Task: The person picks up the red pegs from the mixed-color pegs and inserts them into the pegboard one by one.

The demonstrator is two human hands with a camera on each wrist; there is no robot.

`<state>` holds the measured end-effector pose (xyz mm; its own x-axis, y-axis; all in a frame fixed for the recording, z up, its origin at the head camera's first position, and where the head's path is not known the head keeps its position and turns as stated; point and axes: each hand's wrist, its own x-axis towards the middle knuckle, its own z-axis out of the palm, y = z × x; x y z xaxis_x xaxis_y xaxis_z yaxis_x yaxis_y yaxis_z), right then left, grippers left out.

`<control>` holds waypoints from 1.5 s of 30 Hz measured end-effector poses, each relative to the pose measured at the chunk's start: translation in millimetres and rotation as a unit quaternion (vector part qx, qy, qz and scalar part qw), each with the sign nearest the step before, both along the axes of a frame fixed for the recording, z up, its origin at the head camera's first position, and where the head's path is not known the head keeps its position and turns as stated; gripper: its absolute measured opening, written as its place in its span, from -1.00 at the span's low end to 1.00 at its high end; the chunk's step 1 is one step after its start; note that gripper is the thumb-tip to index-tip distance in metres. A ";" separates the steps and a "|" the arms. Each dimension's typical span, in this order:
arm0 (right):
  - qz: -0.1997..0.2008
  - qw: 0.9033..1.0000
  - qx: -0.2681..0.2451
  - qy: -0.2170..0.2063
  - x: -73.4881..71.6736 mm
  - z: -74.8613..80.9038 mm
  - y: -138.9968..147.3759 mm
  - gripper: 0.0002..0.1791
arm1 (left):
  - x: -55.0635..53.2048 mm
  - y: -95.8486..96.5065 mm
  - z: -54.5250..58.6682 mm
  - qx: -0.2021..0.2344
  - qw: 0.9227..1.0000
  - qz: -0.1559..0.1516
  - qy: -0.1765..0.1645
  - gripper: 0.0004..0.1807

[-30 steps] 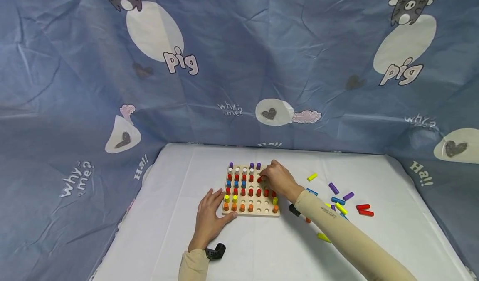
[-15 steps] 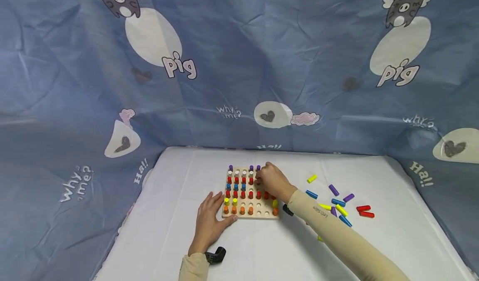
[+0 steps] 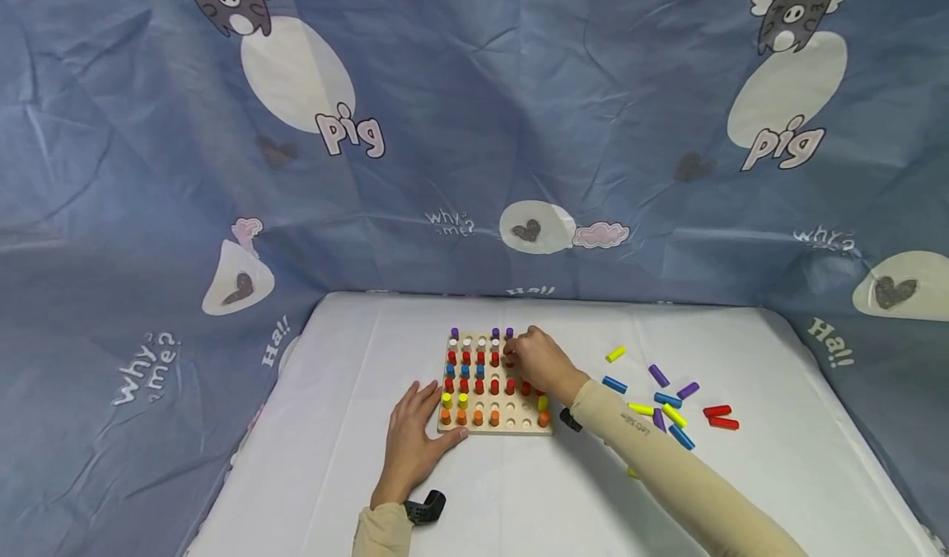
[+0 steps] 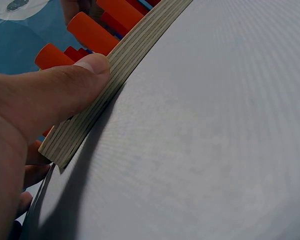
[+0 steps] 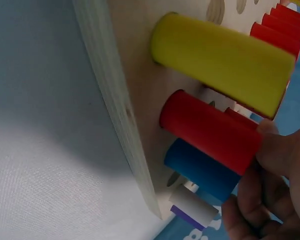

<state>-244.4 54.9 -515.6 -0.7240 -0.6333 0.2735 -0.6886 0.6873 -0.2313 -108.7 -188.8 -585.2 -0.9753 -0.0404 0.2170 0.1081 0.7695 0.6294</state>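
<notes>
A wooden peg board [image 3: 519, 432] carries rows of upright pegs: purple, white, red, blue, red, yellow and orange from back to front. My left hand [image 3: 408, 446] rests at its near-left corner, fingers fairly straight along the left side. In the left wrist view, the thumb [image 4: 87, 72] presses the front edge beside orange pegs [image 4: 90, 32]. My right hand [image 3: 544, 363] is over the board's far-right part, pinching a red peg [image 3: 509, 363] largely hidden by the fingers. Its curled fingers [image 5: 255, 195] also show behind a blue peg [image 5: 202, 170] in the right wrist view.
Loose pegs lie on the white table right of the board, among them a yellow peg [image 3: 616, 353], a blue peg [image 3: 614, 385], a purple peg [image 3: 658, 375] and a red peg [image 3: 723, 423]. The right forearm [image 3: 660, 458] partly covers others. A patterned blue cloth [image 3: 415, 170] stands behind.
The right hand has shifted slightly left, and the red peg that showed tilted at its fingertips is now mostly hidden at the board. My left hand keeps its place.
</notes>
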 end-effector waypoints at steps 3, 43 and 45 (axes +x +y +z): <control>0.004 1.000 0.014 -0.001 1.3 -0.3 0.1 -0.89 | 0.4 0.0 -0.4 -0.006 1.000 0.001 0.016 -0.09; -0.065 0.995 0.065 0.028 6.4 48.3 206.8 -0.90 | 0.4 0.7 0.1 0.001 1.000 0.003 -0.002 -0.09; -0.077 0.994 0.076 0.016 11.0 49.9 222.5 -0.90 | 1.2 0.2 0.1 -0.002 1.000 0.002 0.002 -0.09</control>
<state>-233.4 277.5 -465.7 -0.8085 -0.5509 0.2070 -0.5773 0.8108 -0.0966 -107.5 -188.6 -585.1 -0.9742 -0.0432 0.2213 0.1078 0.7730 0.6252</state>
